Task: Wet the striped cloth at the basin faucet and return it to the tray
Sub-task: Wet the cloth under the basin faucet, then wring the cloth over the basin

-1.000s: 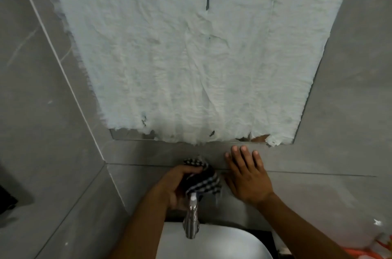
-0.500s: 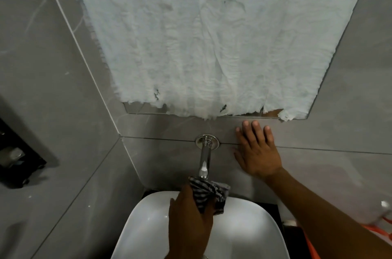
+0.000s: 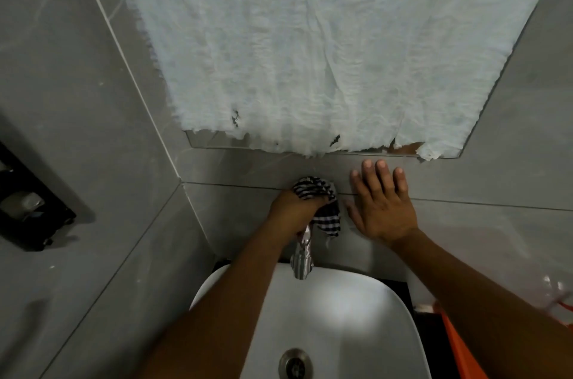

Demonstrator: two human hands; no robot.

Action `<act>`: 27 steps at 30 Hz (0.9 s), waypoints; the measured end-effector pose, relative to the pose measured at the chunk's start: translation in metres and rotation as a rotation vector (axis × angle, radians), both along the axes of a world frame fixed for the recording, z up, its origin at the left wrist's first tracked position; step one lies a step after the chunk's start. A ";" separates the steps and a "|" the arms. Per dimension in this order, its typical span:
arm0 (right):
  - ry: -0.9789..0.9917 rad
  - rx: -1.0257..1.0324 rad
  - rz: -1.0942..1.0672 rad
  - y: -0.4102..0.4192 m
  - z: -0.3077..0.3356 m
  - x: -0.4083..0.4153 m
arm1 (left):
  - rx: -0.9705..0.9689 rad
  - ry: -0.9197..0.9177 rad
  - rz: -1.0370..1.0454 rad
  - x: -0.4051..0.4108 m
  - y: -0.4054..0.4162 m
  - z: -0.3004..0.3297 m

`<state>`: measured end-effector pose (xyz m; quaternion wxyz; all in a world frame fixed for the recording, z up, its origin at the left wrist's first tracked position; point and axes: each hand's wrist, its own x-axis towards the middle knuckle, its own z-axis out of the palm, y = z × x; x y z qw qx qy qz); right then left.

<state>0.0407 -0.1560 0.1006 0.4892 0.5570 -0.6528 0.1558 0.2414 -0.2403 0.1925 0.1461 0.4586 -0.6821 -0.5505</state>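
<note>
Both bare forearms reach forward and up from the lower edge of the view. The left hand (image 3: 294, 208) is curled into a closed grip around the striped cloth (image 3: 322, 201), knuckles turned up and wrist bent slightly; its fingers are wrapped over the bunched fabric, part of which hangs out on the thumb side. The left forearm runs diagonally from the lower middle. The right hand (image 3: 383, 205) is flat and open, palm pressed against the wall, four fingers (image 3: 380, 170) spread and pointing up, thumb angled toward the left hand. The two hands sit just beside each other, not touching.
</note>
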 end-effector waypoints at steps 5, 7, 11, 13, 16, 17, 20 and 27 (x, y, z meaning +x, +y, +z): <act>-0.019 0.045 0.005 0.002 0.000 0.003 | -0.167 0.014 0.040 0.037 0.042 -0.038; -0.061 0.093 -0.017 0.004 0.003 0.008 | -0.248 0.045 0.023 0.052 0.058 -0.051; -0.322 0.179 -0.072 0.014 0.013 0.046 | -0.203 0.148 0.031 0.071 0.075 -0.067; -0.697 0.271 -0.019 0.029 0.005 0.083 | -0.199 0.185 0.063 0.076 0.081 -0.073; -1.782 0.284 0.287 0.064 -0.011 0.145 | -0.211 0.222 0.149 0.081 0.096 -0.087; -2.077 0.243 0.336 0.073 -0.020 0.157 | -0.222 0.228 0.174 0.081 0.101 -0.092; -2.283 0.225 0.415 0.096 -0.034 0.170 | -0.140 0.253 0.200 0.089 0.117 -0.118; -2.217 -0.076 0.329 0.168 -0.047 0.128 | 0.508 0.420 0.165 0.035 0.137 -0.151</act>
